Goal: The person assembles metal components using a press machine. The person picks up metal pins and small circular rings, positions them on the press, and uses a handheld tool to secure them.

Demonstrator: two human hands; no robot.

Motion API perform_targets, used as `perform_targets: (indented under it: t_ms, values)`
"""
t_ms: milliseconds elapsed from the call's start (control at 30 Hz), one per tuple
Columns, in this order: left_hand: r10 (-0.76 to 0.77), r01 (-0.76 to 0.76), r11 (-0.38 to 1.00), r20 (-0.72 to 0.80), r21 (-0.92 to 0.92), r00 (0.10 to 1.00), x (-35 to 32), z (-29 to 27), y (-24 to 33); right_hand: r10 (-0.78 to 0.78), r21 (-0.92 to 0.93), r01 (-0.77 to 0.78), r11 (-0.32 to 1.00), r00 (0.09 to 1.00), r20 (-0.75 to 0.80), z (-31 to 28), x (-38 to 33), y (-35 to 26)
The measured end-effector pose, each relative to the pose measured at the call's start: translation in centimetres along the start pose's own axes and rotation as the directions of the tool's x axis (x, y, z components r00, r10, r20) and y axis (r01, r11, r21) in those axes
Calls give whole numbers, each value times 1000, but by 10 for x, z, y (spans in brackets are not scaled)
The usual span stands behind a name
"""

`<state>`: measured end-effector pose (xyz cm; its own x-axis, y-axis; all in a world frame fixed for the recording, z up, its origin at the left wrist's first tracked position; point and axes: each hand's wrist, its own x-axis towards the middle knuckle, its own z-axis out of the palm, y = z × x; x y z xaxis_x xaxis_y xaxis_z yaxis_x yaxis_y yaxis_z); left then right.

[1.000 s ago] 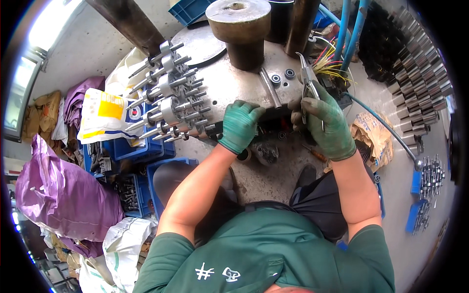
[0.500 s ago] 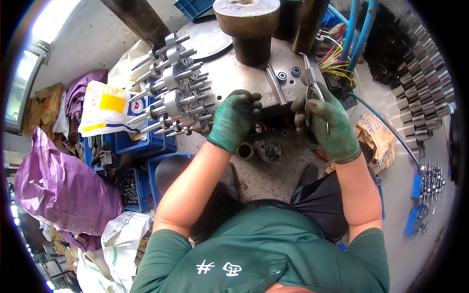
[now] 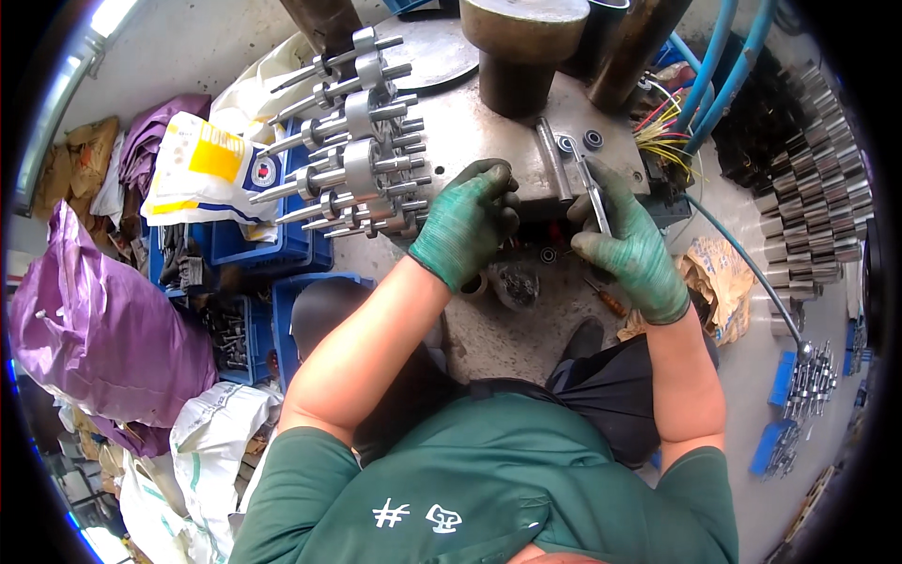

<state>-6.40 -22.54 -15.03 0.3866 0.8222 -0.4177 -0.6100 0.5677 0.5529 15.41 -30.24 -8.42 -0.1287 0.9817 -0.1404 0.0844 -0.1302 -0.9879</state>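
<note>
Gripping thin metal tool (image 3: 594, 195), right hand (image 3: 631, 246) clamps around it at front edge of steel machine table (image 3: 489, 132). Tool's long axis runs away from person, tip toward 2 small bearing rings (image 3: 579, 141). Left hand (image 3: 462, 224) curled at table edge, fingers closed; what it holds hidden. Pile of finished shafts (image 3: 352, 160) stacked left; more shafts (image 3: 816, 211) wait right, so work looks midway.

Green gloves (image 3: 465, 221); green shirt (image 3: 498, 470); dark trousers (image 3: 611, 395)
</note>
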Motion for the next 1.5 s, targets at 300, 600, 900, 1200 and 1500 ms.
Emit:
perform_targets:
  t_ms: [300,600,900,1200,1500]
  values:
    - [-73,88,971,73,-223,995,1,-3,1,-540,-811,371,453,838,81,16,5,12]
    - [10,-10,1000,-15,-17,1000,-6,8,0,-536,-893,333,302,834,130,21,7,11]
    - [40,-40,998,-9,44,999,-6,4,0,-510,-900,322,295,849,138,19,9,12]
    - [163,-163,964,17,208,986,-6,4,-7,-504,-873,345,345,853,137,17,9,10]
    - [14,-9,998,-68,66,998,-11,-7,-63,-199,-151,205,967,978,57,42,27,7]
